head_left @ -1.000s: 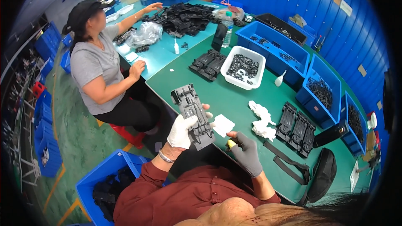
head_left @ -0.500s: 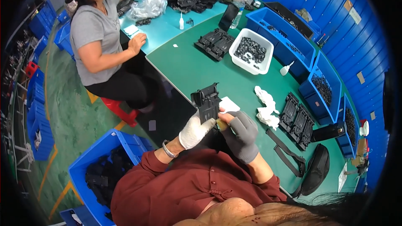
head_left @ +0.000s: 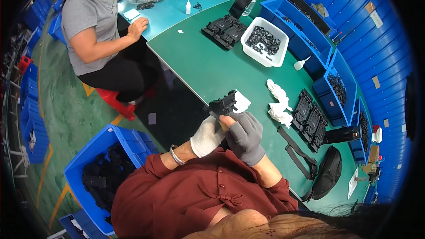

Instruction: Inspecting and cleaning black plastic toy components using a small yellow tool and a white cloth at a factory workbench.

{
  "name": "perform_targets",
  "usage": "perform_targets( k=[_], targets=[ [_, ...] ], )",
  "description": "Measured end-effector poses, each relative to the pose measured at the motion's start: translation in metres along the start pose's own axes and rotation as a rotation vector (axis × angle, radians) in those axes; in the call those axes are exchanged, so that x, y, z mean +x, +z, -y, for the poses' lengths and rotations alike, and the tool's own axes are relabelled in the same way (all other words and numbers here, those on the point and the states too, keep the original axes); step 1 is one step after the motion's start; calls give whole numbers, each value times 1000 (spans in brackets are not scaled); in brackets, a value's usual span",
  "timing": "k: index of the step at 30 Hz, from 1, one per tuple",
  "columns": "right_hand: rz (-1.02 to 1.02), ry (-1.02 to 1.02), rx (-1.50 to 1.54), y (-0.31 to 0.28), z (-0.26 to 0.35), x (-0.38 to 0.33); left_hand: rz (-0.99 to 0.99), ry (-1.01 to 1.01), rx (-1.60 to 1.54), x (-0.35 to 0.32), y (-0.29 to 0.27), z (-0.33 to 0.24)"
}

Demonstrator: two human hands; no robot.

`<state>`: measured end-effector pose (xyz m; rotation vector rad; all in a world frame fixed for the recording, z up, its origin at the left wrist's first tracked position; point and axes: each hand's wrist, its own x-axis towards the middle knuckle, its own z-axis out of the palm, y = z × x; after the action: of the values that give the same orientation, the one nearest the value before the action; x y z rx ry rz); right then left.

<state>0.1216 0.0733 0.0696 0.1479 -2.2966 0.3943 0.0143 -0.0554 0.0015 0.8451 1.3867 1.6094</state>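
A black moulded plastic part (head_left: 222, 104) is held up in front of my chest, tilted, near the table's front edge. My left hand (head_left: 206, 138), in a white glove, is closed round its lower left side. Over its lower end lies my right hand (head_left: 245, 136), in a grey glove with a bare thumb tip, its fingers curled and pressed against the part. A small yellowish patch shows between the hands; I cannot tell what it is. Just behind the part lies a white sheet of paper (head_left: 241, 102).
On the green table (head_left: 195, 66) are a white tub (head_left: 249, 53) of small black pieces, black plastic frames (head_left: 310, 119), crumpled white cloth (head_left: 279, 106) and a black pouch (head_left: 327, 172). Blue bins (head_left: 338, 99) line the right. A co-worker (head_left: 90, 26) sits at left; a blue crate (head_left: 73, 175) stands beside me.
The black part has tipped over from facing me to a steeper, foreshortened angle. My right hand has turned and moved slightly left, closer to my left hand. The whole view has shifted a little.
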Motion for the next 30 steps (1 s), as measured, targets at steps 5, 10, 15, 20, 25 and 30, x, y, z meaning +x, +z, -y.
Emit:
perform_targets(
  k=[5,10,15,20,25,30],
  targets=[
    [22,10,4,1,-1,-2,-38,82,66,-1,6,5],
    [72,29,23,0,-3,-4,-51,130,9,-2,12,10],
    [132,44,64,-6,-3,-4,77,130,4,-3,7,17],
    [159,53,65,-5,-2,-5,-34,282,114,-5,12,19],
    [216,69,67,-4,0,-5,-17,93,-108,-9,13,19],
    [288,133,26,3,1,0,-22,-52,-85,-12,7,14]
  ],
)
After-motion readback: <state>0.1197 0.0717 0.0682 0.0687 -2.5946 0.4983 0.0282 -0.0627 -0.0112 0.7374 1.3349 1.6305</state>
